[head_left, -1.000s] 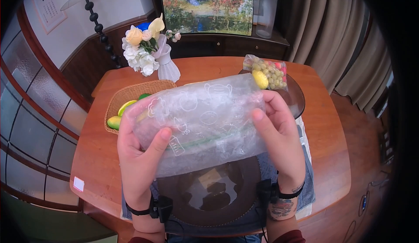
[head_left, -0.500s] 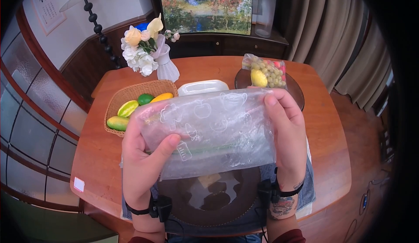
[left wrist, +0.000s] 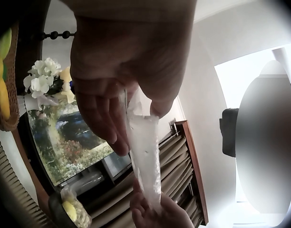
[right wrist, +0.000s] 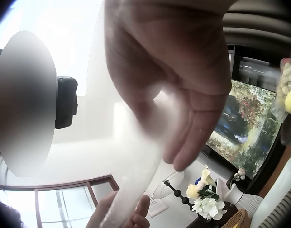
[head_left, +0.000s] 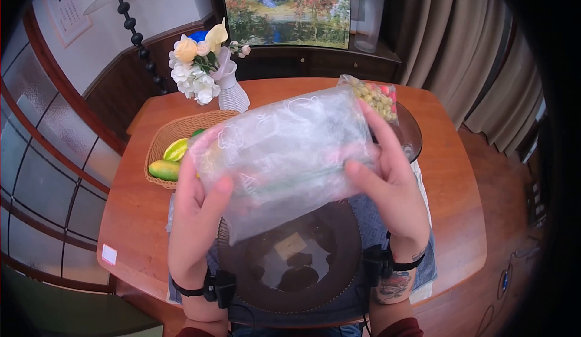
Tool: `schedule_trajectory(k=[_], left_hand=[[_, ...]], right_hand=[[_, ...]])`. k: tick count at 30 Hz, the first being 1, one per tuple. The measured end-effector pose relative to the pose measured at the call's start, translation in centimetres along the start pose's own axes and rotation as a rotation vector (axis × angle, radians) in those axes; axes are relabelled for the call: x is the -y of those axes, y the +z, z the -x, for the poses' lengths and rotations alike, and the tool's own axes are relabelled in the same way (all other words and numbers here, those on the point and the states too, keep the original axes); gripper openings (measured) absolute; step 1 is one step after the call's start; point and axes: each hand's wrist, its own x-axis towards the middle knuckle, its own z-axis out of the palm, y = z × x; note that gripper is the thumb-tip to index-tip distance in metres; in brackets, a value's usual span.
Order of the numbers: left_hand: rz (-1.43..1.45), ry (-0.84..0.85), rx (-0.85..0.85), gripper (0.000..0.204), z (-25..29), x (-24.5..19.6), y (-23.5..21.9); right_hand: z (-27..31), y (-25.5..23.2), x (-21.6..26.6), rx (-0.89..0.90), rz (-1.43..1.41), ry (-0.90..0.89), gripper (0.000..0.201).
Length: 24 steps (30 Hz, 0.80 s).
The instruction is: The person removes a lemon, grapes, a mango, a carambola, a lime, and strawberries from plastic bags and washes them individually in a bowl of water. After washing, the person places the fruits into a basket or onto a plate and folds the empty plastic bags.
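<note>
Both hands hold a translucent plastic bag with white food drawings and a green line across it. The left hand pinches its left end, thumb in front and fingers behind. At the opposite end, the right hand grips it the same way, thumb towards the head camera. The bag is tilted, right end higher, above a dark brown plate. Seen edge-on in the left wrist view, the bag is thin and flat. Motion blurs its print.
A wicker basket with mangoes stands at the left, beside a white vase of flowers. At the back right, a bag of grapes and a lemon lie on another dark plate. A blue placemat lies under the near plate.
The bag was lowered and levelled, then its right end was raised again, covering the white dish and lemon in the head view. The right fingers have spread behind the bag.
</note>
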Motion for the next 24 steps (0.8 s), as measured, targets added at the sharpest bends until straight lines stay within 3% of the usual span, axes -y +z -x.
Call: schedule_trajectory(k=[2,6,8,15,18,21,24], left_hand=[[-0.095,0.084,0.144,0.062,-0.1,0.8,-1.0],[-0.138,0.071,0.131,0.061,0.2,0.3,-0.4],[-0.036,-0.053,0.045,0.059,0.4,-0.4,-0.2],[0.018,-0.085,-0.064,0.056,0.0,-0.4,-1.1],[0.107,-0.075,-0.071,0.055,-0.3,0.1,-1.8],[0.176,-0.128,-0.077,0.054,-0.3,0.2,-2.1],[0.126,-0.184,0.004,0.053,-0.1,-0.2,-1.5]], right_hand=[[-0.2,-0.2,-0.3,-0.029,0.032,-0.011,0.066],[-0.3,-0.4,0.1,-0.046,0.121,0.003,0.065],[-0.2,-0.4,0.2,-0.033,0.097,0.015,0.064],[-0.1,-0.6,-0.1,0.008,0.128,-0.184,0.067],[-0.4,-1.0,-0.5,0.246,-0.038,-0.357,0.069],[-0.4,-1.0,-0.6,0.192,0.241,-0.498,0.072],[-1.1,-1.3,-0.2,0.01,0.709,-0.643,0.071]])
